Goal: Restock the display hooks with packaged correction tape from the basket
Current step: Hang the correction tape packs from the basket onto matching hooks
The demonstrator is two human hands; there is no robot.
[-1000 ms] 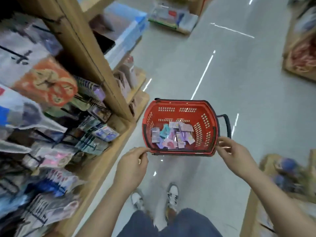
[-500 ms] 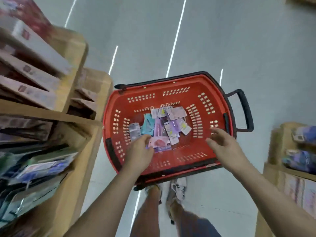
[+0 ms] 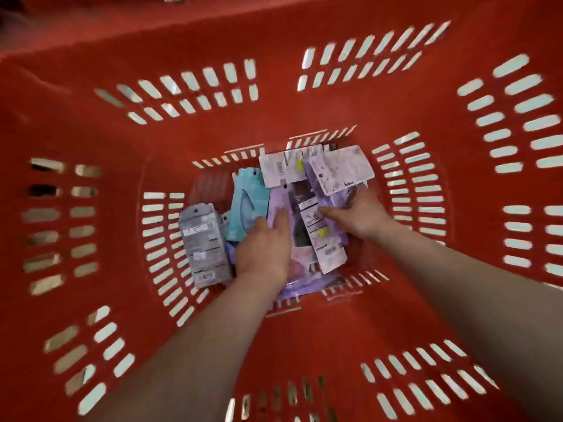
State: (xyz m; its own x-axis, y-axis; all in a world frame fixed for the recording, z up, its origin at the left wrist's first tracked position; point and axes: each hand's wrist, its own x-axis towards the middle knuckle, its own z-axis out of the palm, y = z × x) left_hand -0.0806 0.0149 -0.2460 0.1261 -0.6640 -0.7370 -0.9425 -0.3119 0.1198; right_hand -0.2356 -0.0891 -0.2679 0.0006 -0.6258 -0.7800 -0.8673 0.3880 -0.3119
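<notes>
basket: rim cut off by every frame edge | packs: print blurred, unreadable; some covered by left hand | right hand: fingertips hidden among packs, grip unclear | forearms: cut off at the bottom edge

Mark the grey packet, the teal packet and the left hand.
grey packet [image 3: 204, 245], head view, middle of its printed face.
teal packet [image 3: 247, 205], head view, centre of its front.
left hand [image 3: 265, 249], head view, back of the hand.

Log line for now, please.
phase: picking from basket | left hand flat on purple pack | right hand on packs, grip unclear | hooks unseen
</notes>
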